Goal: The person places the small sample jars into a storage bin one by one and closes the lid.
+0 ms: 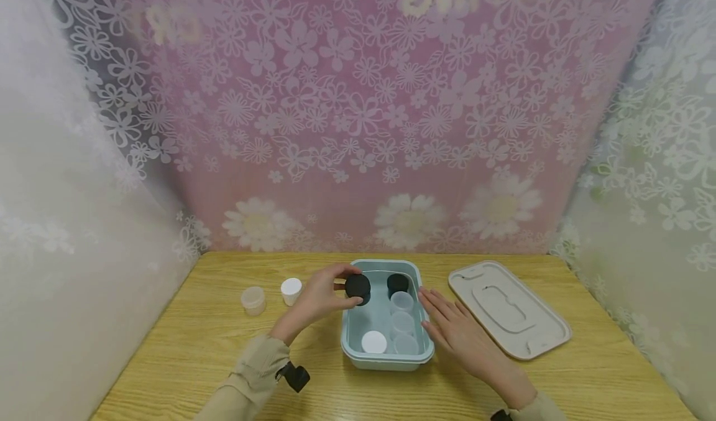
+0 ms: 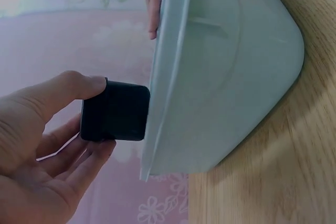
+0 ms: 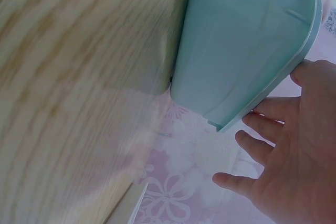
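Note:
My left hand [image 1: 320, 295] pinches a small black round jar [image 1: 358, 287] between thumb and fingers, over the left side of a light blue plastic tub [image 1: 387, 362]. In the left wrist view the black jar [image 2: 116, 110] shows side-on at the level of the tub's rim. My right hand [image 1: 455, 328] has its fingers extended, with fingertips at the tub's right rim. Inside the tub, another black jar [image 1: 398, 283] stands at the back right, with several clear small cups [image 1: 401, 301] in a row in front of it. A white-topped jar [image 1: 373, 342] sits at the front left.
On the wooden table [image 1: 184, 346], left of the tub, stand a white-lidded jar [image 1: 291, 290] and a clear cup [image 1: 253, 300]. A pale rectangular lid [image 1: 510, 309] lies at the right. Behind the table hangs a pink flowered curtain [image 1: 358, 129].

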A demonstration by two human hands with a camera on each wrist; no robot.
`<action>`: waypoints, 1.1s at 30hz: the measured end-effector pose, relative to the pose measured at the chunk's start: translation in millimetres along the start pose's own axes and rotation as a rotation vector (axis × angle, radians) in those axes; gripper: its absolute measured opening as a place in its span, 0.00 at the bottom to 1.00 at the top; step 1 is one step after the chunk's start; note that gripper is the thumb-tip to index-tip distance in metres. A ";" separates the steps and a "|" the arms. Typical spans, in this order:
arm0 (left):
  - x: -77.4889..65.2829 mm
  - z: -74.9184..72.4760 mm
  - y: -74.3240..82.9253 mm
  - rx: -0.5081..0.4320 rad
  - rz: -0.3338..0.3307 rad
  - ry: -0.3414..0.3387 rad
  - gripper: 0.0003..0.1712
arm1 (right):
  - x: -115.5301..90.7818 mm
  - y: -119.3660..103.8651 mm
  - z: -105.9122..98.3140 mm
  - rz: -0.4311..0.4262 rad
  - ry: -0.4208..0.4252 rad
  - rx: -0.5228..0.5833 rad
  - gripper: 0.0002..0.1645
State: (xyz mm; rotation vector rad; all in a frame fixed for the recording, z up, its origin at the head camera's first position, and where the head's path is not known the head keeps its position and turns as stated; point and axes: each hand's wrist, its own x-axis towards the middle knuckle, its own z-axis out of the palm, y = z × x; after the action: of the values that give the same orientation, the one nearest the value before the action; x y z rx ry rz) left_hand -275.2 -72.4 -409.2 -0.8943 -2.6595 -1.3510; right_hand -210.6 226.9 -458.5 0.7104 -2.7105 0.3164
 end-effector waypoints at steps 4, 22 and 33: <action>7.2 7.5 1.1 0.030 0.024 -0.085 0.28 | -0.1 0.4 0.4 0.000 -0.003 -0.002 0.35; 25.4 26.8 -1.8 0.320 0.175 -0.402 0.25 | -0.2 -0.5 -1.9 0.002 -0.009 0.006 0.36; 21.0 31.0 18.2 0.496 0.128 -0.533 0.23 | -0.4 0.1 0.1 -0.026 0.031 -0.003 0.36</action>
State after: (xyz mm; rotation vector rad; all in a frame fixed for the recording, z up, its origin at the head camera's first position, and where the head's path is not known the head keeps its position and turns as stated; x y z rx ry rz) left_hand -276.6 -30.8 -409.5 -1.4603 -3.0059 -0.4134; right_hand -210.3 227.0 -458.8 0.7329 -2.6703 0.3151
